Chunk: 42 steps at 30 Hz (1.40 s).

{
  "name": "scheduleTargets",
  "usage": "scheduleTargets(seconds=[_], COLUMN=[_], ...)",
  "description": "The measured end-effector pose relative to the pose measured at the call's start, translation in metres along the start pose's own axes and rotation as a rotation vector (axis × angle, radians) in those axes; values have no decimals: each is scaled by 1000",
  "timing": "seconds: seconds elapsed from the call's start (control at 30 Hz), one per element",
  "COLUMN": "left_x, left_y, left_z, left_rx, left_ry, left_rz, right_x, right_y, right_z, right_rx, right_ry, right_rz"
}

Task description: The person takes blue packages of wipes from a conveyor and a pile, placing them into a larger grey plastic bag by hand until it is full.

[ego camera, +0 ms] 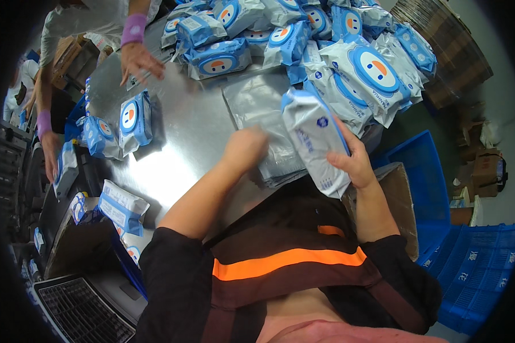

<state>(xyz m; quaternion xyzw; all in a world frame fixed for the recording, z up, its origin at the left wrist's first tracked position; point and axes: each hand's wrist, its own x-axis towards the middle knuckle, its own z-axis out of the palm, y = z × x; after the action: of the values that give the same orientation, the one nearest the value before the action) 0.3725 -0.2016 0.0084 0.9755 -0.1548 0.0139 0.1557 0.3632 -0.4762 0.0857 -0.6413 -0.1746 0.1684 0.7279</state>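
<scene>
My right hand (355, 159) grips a white and blue soft pack of wipes (311, 139) by its right side, the pack tilted above the table's near edge. Below and to the left of that pack lies a stack of clear plastic bags (257, 96) on a shiny metal table (184, 100). My left hand (246, 148) is blurred and curled at the left edge of the bags. Whether anything is between its fingers is hidden. A heap of similar wipes packs (221, 60) rises beyond the bags.
Across the table, a person in purple wristbands reaches one hand (139, 62) over it and rests another on a pack (66, 169). Two packs (135, 122) stand at left. A blue plastic crate (429, 184) and cardboard (401, 201) are at my right. A conveyor (60, 214) runs along the left.
</scene>
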Motion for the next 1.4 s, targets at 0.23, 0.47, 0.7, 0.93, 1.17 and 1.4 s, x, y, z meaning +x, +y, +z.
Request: scheduleTargets(seconds=[0.23,0.47,0.7,0.93,1.17,1.4], left_x=[-9,-4,-3,-1,-14,-6], left_y=[12,12,3,18,-2,-9], left_z=[3,23,25,5,15,0], left_rx=[-150,-496,-481,-320,-410,-265], left_ry=[69,565,609,721,308,241], left_rz=[177,-161,-84,101,-467,-396], right_x=[-14,-13,0,35,61,78], right_y=[30,8,6,3,27,60], right_z=[-7,-1,25,49,17,21], right_rx=[-664,-1083,-1372,-1443,-761,-1342], right_ry=[143,-129,-34,2,231,196], right_rz=[84,-214,37,214,274,-73])
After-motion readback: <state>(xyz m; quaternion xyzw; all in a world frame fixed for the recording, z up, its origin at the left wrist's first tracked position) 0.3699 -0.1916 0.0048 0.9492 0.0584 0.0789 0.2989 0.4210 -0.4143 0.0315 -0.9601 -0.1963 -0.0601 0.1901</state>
